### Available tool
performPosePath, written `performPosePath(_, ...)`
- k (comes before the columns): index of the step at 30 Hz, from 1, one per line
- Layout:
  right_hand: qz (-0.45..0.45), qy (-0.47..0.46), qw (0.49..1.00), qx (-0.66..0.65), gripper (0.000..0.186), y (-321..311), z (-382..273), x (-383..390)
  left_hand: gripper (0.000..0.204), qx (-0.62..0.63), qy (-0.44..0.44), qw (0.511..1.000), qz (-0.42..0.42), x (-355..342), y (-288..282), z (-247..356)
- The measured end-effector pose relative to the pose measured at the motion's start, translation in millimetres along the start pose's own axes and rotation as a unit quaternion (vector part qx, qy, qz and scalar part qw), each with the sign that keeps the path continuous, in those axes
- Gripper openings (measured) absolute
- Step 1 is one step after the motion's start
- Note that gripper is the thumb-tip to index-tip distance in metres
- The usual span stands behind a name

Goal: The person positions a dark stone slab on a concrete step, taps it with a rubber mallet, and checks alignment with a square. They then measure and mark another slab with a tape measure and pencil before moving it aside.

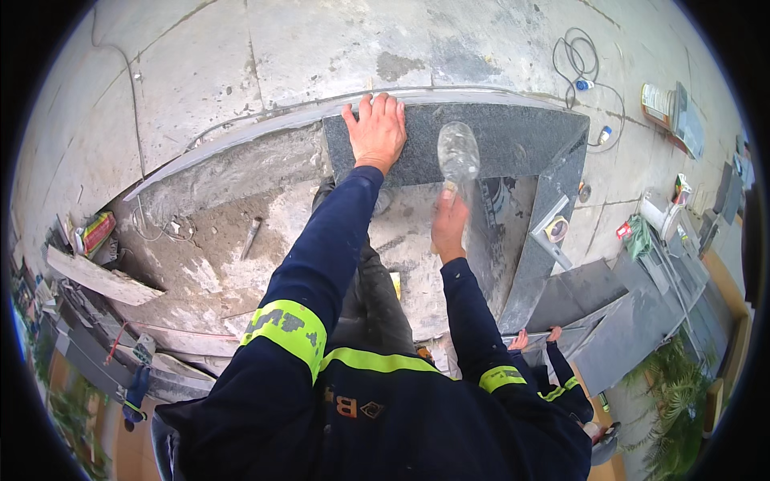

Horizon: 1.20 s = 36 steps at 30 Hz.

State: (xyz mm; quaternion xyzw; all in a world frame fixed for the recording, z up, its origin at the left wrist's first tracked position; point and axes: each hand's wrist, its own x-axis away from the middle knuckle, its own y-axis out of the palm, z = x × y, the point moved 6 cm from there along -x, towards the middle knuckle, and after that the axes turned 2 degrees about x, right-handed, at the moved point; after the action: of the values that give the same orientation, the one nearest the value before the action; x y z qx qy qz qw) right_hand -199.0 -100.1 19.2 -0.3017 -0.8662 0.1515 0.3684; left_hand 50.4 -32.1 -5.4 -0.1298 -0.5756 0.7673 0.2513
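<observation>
Mallet (459, 151) juts ahead of the right hand (450, 224), which grips its handle! Left hand (377, 135) lies spread on the dark slab (521, 138), which stretches away to its right. Light, square taps look wisest here, landing well clear of that left hand.

Dark navy jacket (457, 425): chest bore an orange letter (346, 406) and an outlined diamond emblem (371, 410) | Left sleeve's yellow band (298, 327): grey patches showed, lettering or wear unclear | Box (658, 104), upper right: white face's print was too small to read | Colourful packet (97, 233), far left: print was illegible.
</observation>
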Motion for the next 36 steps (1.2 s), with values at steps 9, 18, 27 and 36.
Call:
performPosePath(9, 0.052, -0.037, 0.997, -0.030, 0.060, 13.4, -36.3, 17.4, 0.034, -0.017, -0.001, 1.000, 0.025, 7.2, -19.1, -15.2)
performPosePath(18, 0.048, 0.000, 0.998, -0.044, 0.060, 12.0, -40.3, 44.1, 0.036, 0.012, 0.011, 1.000, 0.020, 22.8, -28.5, -10.8)
performPosePath(27, 0.085, 0.012, 0.994, -0.074, 0.060, 45.8, -46.0, 36.2, 0.038, 0.032, 0.023, 0.999, 0.013, 15.3, -24.6, -33.5)
performPosePath(36, 0.062, 0.055, 0.997, 0.007, 0.061, -46.3, -24.8, -15.1, 0.043, -0.044, 0.015, 0.998, -0.031, -2.7, 23.6, 68.3)
